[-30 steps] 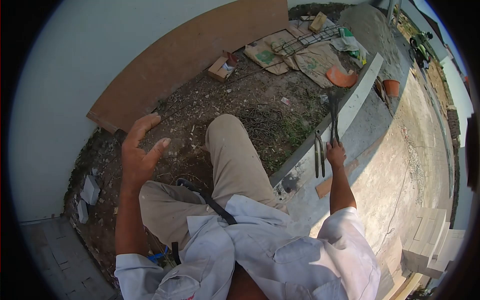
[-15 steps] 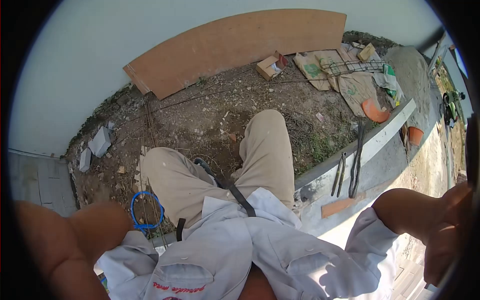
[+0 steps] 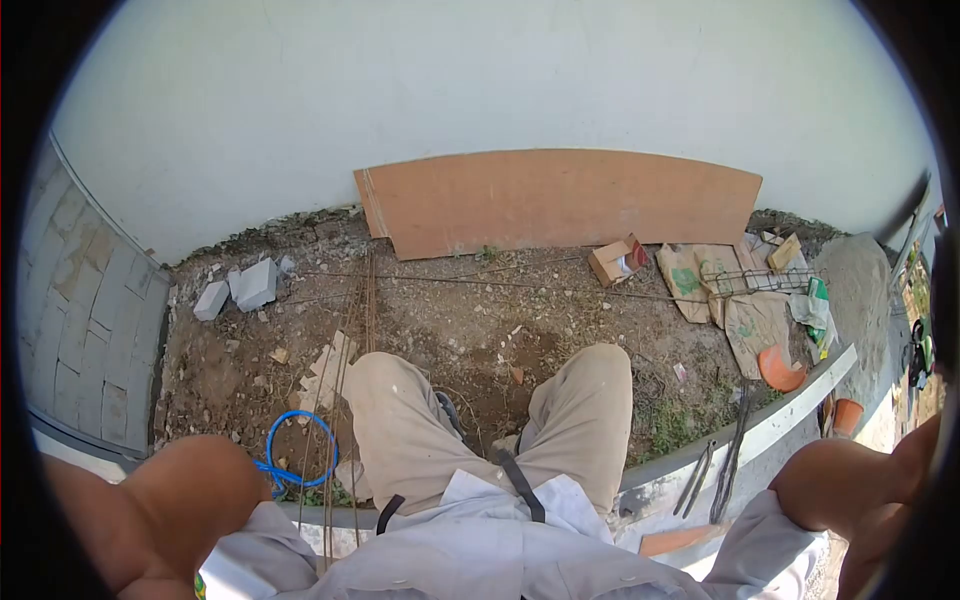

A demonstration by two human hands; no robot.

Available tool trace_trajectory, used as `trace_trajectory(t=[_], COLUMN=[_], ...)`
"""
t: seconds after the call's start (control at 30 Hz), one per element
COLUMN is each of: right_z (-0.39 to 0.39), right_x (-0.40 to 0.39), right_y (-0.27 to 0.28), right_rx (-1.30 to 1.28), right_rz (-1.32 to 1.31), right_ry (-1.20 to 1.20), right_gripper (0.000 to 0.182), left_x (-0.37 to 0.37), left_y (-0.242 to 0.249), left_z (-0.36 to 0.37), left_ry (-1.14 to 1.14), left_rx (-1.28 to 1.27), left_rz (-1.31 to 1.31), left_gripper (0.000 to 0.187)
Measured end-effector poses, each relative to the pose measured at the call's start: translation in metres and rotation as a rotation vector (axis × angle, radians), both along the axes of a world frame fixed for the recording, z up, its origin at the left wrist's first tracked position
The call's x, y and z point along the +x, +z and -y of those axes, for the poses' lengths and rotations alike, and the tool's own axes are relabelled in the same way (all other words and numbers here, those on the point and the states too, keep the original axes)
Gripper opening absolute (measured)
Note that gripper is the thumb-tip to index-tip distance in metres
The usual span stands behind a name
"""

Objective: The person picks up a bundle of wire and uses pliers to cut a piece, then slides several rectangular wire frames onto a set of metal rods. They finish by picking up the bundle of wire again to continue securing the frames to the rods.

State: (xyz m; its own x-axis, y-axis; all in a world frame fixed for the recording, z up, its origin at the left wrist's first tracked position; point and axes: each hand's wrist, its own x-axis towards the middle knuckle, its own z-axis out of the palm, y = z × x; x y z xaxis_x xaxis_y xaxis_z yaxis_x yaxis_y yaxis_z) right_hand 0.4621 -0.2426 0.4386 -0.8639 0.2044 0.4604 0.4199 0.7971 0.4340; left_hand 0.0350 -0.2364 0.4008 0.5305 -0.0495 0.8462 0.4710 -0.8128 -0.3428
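My left hand (image 3: pixel 95 520) is raised close to the camera at the lower left, dark and cut off by the edge of the view. My right hand (image 3: pixel 885 530) is likewise up close at the lower right. Fingers of both are hidden, so neither grip nor anything held shows. Between the arms are my seated lap in beige trousers (image 3: pixel 585 420) and a black strap (image 3: pixel 520 485). A blue hose loop (image 3: pixel 333 450) lies near my left arm. Long-handled pincers (image 3: pixel 692 480) and a bundle of dark rods (image 3: pixel 735 455) rest on the ledge near my right arm.
A plywood sheet (image 3: pixel 560 200) leans on the white wall (image 3: pixel 480 80). Grey blocks (image 3: pixel 256 284), thin metal rods (image 3: pixel 370 300), a cardboard box (image 3: pixel 618 262), flattened sacks (image 3: pixel 752 325) and an orange plastic piece (image 3: pixel 780 370) lie on the dirt. A concrete ledge (image 3: pixel 780 400) runs right.
The camera has tilted up and levelled, so more wall shows and the ground sits lower in view. Both hands stay raised at the sides. No object has visibly been moved.
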Motion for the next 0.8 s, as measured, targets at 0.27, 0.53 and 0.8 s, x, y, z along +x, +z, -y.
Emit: trace_trajectory(t=[0.27, 0.53, 0.8], right_z=[-0.015, -0.001, -0.012], right_x=[-0.003, -0.001, -0.004], right_y=[0.020, 0.033, 0.000], right_rx=[0.099, 0.181, 0.279], right_rz=[-0.034, -0.058, -0.032], right_ry=[-0.099, -0.141, -0.166], right_gripper=[0.074, 0.074, 0.074], left_x=[-0.014, -0.013, -0.007], left_y=[0.023, 0.038, 0.021], left_z=[-0.006, -0.002, -0.023], left_ry=[0.128, 0.156, 0.168], left_rx=[0.075, 0.160, 0.276], left_rz=[0.090, 0.150, 0.128], left_gripper=[0.059, 0.058, 0.058])
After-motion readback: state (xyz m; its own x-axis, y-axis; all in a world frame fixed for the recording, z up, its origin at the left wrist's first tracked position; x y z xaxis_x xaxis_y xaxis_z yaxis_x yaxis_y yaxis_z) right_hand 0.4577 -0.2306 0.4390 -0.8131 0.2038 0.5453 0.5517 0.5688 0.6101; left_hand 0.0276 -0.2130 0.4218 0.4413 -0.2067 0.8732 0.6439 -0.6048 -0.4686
